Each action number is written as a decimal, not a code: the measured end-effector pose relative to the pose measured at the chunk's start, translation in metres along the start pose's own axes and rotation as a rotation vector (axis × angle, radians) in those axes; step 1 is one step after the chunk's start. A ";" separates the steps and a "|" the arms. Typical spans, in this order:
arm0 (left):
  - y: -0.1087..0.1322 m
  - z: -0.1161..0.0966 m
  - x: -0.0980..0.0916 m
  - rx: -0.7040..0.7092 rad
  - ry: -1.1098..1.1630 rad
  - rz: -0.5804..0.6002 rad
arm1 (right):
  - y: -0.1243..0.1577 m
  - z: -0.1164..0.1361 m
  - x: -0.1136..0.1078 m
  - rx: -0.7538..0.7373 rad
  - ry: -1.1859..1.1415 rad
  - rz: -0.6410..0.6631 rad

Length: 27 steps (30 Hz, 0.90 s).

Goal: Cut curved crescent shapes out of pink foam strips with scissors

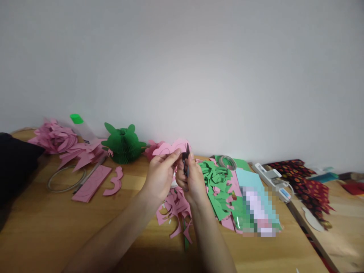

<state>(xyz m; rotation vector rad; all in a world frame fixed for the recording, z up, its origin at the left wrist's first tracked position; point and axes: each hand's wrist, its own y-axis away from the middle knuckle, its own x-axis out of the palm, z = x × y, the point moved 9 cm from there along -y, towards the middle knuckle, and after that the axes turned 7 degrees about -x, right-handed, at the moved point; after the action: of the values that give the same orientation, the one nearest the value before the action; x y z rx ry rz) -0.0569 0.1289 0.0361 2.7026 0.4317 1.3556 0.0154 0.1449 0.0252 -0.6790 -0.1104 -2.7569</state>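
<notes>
My left hand [160, 174] is closed on a pink paper piece [167, 148] with wavy edges and drawn lines, held up above the table. My right hand [192, 177] grips a pair of dark scissors [185, 153], blades pointing up at the right end of the pink piece. Whether the blades touch the paper is hard to tell. Beneath my hands lie pink paper scraps [178, 206]. A curved pink cutout [115, 182] and a pink rectangular strip [92, 184] rest on the table to the left.
A green paper honeycomb shape [124, 143] stands near the wall. Pink scraps [55, 137] and a glue bottle [82, 127] are at the back left. Green scraps [217, 189], a tape roll [227, 162] and a white power strip [274, 182] lie right of my hands.
</notes>
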 end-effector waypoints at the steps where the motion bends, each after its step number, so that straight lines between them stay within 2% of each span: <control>1: 0.000 0.000 0.000 0.001 0.003 0.000 | 0.000 0.000 0.000 0.003 0.003 0.003; 27: 0.001 -0.001 0.000 0.001 0.035 -0.004 | 0.001 0.005 -0.001 0.004 0.088 0.030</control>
<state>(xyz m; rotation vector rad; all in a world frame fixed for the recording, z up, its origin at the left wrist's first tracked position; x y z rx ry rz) -0.0575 0.1284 0.0373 2.6809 0.4410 1.4039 0.0184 0.1451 0.0288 -0.5522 -0.0856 -2.7525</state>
